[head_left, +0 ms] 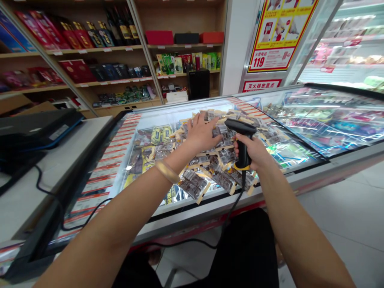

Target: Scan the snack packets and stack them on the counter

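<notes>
At the far left, a black machine (39, 128) is being supported by a pale counter (81, 148), and the price labels (112, 162) beside it are being crossed by a dark cord (61, 212), which could perhaps be snagged by the left forearm if that arm were drawn back low. In the middle, a heap of clear packets (195, 184) with brown contents is being borne by the glass top of a chest freezer (300, 187). The left hand (201, 134) is being held open, fingers spread, palm down upon the heap, gripping nothing that can be made out. Since the nearest packets are being left close to the front edge, some might be pushed off by a careless sweep. Their overlap might also cause one to be missed or counted twice. Just right of that hand, a barcode scanner (239, 127) is being gripped by the closed right hand (257, 152) above the packets, its head being tilted leftward. Its cable (238, 200) is being hung over the front edge, where packets might be dragged by it.
</notes>
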### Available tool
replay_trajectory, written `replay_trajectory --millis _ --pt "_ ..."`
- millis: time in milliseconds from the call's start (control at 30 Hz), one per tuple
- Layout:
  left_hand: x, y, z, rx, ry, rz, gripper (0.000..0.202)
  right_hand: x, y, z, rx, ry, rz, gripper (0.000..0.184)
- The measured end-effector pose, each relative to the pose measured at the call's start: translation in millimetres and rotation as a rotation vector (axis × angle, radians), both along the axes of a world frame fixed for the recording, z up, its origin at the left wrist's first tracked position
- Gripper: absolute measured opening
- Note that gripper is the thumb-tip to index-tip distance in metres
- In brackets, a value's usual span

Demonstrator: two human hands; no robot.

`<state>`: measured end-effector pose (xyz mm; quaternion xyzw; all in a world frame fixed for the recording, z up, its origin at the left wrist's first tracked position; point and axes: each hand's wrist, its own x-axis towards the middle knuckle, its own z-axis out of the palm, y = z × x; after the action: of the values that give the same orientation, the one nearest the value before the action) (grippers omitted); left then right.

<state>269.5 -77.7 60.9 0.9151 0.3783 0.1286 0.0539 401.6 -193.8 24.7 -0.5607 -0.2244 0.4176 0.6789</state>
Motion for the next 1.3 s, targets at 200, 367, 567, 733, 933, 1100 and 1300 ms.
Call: replay_trajectory --millis 200,367,567,733,933,1100,1300 --pt "-7.3 -3.0 -4.9 -0.006 -0.04 -0.033 0.078 -1.4 -1.0 -3.0 0.008 -0.006 0.002 0.026" --pt "-12.7 -8.3 -8.1 0.002 -0.045 -0.065 0.087 -1.4 -7.6 -5.2 0.016 0.005 -0.01 0.027" --pt "-15.8 -17.9 -11.6 0.007 -0.03 -0.077 0.088 -5.1 -16.8 -5.3 0.047 -0.015 -0.03 0.032" --pt "-20.5 -28.3 -10.8 0.011 -0.02 -0.091 0.085 -8.2 -20.8 -6.0 0.046 -0.03 -0.032 0.039" --pt "-24.4 -40.2 -12.5 0.009 0.002 -0.126 0.085 -11.5 -25.4 -7.6 0.048 -0.031 -0.037 0.037" --pt "-29.0 -42.2 -13.1 -0.001 -0.056 -0.128 0.085 -11.0 -26.1 -5.9 0.051 -0.037 -0.037 0.035" --pt "-64.2 -39.9 -14.6 -0.013 -0.189 -0.081 0.078 -26.9 -26.3 13.8 0.081 -0.048 -0.049 0.037"
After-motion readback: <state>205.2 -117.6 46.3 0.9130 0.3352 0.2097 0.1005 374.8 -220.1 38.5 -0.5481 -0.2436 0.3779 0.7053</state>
